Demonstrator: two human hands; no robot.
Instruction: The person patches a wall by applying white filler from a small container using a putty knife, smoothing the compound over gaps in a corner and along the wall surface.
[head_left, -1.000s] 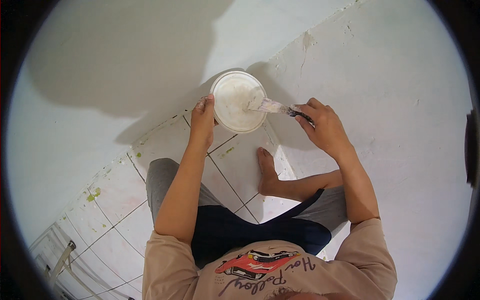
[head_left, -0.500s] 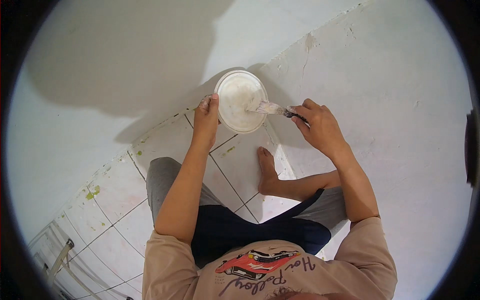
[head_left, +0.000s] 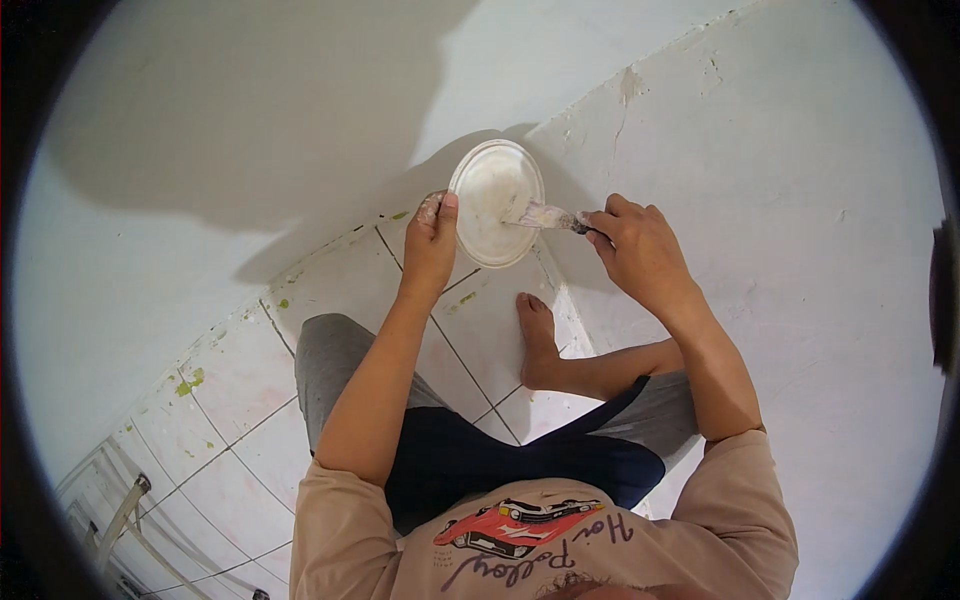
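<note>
My left hand (head_left: 431, 235) grips the left rim of a round white plastic lid (head_left: 490, 185), thumb on top and whitish smears on the fingers. The lid is tilted, and a thin whitish film covers its face. My right hand (head_left: 640, 245) is closed round the dark handle of a putty knife (head_left: 545, 216). Its flat blade, coated with white paste, rests against the right part of the lid's face.
White walls (head_left: 700, 200) meet in a corner just beyond the lid, with chipped, cracked patches. White floor tiles (head_left: 240, 400) carry green spots along the wall. A metal-framed item (head_left: 125, 515) stands at the lower left. My bare foot (head_left: 537, 335) is below the lid.
The lid has shifted slightly right and turned more edge-on, with my left hand moving along. The putty knife's blade has moved slightly right and stays against the lid.
</note>
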